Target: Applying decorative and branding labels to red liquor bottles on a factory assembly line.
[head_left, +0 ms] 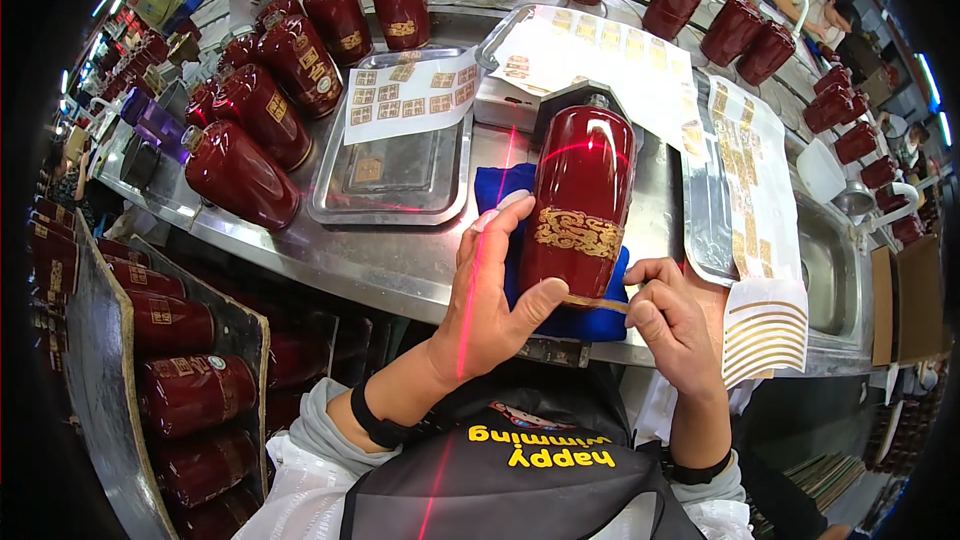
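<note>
A glossy dark red bottle [582, 175] with an ornate gold band lies tilted in front of me, its neck pointing away, over a blue cloth [590, 324]. My left hand [490, 290] holds it from the left, fingers along its side and thumb at its base edge. A thin gold strip [598, 303] runs along that base edge. My right hand [672, 325] is closed in a pinch at the strip's right end. Just right of this hand hangs a white sheet of curved gold strips [765, 332]. A red laser line crosses the bottle and my left hand.
Several red bottles [240, 175] stand at the left, more along the back. Metal trays [390, 202] carry sheets of gold decals [410, 100]. A sink [835, 270] and an open cardboard box [915, 305] lie right. Shelves of bottles [195, 395] stand lower left.
</note>
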### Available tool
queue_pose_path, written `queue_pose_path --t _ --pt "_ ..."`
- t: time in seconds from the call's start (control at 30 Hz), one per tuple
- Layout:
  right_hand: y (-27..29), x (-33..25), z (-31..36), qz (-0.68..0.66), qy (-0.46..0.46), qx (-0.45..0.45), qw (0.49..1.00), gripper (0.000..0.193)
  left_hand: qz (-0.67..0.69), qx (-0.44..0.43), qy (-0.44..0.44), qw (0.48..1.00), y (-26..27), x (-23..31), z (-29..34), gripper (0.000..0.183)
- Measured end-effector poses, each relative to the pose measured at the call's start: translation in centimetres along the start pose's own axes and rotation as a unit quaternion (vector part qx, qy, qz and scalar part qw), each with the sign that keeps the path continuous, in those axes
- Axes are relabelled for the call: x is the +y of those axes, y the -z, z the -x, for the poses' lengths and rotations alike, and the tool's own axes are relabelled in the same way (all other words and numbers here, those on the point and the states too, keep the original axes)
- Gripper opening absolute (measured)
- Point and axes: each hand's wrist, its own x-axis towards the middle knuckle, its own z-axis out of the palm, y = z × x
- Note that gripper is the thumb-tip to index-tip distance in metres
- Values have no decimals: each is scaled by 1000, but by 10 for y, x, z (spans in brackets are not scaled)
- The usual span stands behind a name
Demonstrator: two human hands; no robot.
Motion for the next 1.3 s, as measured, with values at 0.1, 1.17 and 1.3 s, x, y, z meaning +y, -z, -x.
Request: queue_pose_path --t 0.1,1.17,1.3 --pt "0 -1 1 11 11 3 1000 18 5 4 4 1000 -1 2 0 77" --pt "-6 3 -1 8 4 26 1000 20 -2 -6 10 1000 0 2 -1 76" --pt "-7 6 -2 8 10 22 1000 19 140 -2 45 989 4 -2 1 71"
